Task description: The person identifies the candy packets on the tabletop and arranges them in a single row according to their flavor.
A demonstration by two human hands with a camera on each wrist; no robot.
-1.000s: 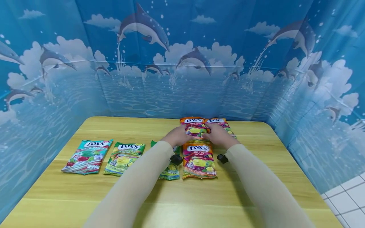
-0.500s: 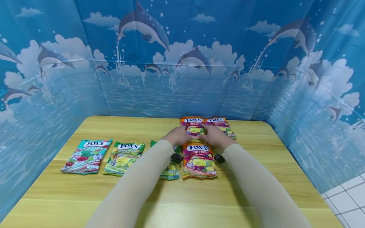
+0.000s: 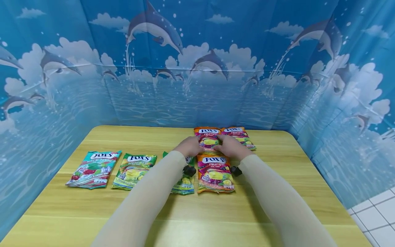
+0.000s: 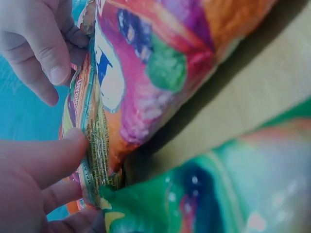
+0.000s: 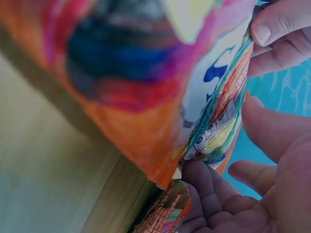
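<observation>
"What's changed from a second ago?"

"The right hand sits slightly closer to the left hand; the bags look almost unmoved."

"And the orange-and-magenta plastic FOX'S Fruits bag?"

"Between them. The left hand's thumb and fingers bend round its left side, the right hand's round the other. A matching bag lies just beyond the right hand, partly covered; another lies on the near side of both hands."

"Anything hard to see?"

"The cream left sleeve hides part of a green plastic bag. Some fingertips are hidden behind the held bag, whose print blurs in both wrist views."
</observation>
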